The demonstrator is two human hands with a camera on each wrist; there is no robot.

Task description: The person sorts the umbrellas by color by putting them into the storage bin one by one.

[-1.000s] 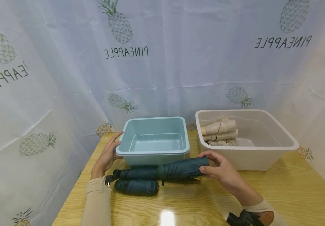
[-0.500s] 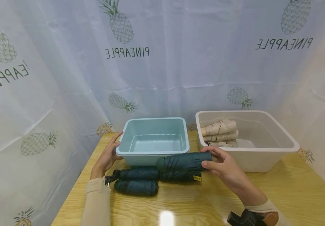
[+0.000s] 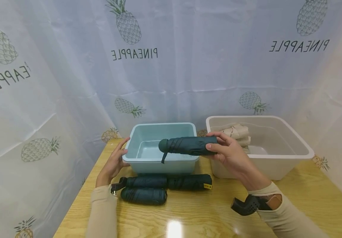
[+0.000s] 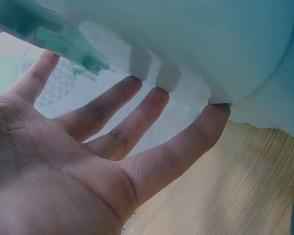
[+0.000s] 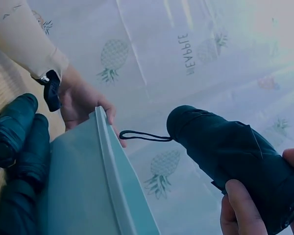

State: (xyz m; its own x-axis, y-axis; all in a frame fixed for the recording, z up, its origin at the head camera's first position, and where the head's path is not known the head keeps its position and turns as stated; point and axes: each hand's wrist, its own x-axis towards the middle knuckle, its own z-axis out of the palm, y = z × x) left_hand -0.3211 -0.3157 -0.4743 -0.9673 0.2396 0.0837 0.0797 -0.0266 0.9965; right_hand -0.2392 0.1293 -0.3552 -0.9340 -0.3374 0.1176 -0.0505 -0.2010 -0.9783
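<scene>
A pineapple-print curtain [image 3: 177, 72] hangs at 12 o'clock beyond the wooden desk [image 3: 212, 215]. The white bin [image 3: 266, 167] stands at 3 o'clock of the smaller blue tub [image 3: 162, 168]. The left hand [image 3: 113, 163] is at the tub's 9 o'clock side, fingers spread, tips touching its wall. The right hand [image 3: 231, 155], near 3 o'clock, pinches the right end of the held umbrella [image 3: 187, 145] between thumb and fingers. That umbrella has risen from low in front of the tub and, in the head view, now overlaps its opening; so this piece of work looks to be mid-carry, lifted and not let go. Three similar umbrellas [image 3: 186, 182] lie at 6 o'clock. Cream rolled bundles [image 3: 237, 131] lie at the bin's 9 o'clock end, partly behind the right hand. Smallest are the held umbrella's dangling strap [image 3: 163, 158] and a yellow tag [image 3: 207, 186] on one lying umbrella.
</scene>
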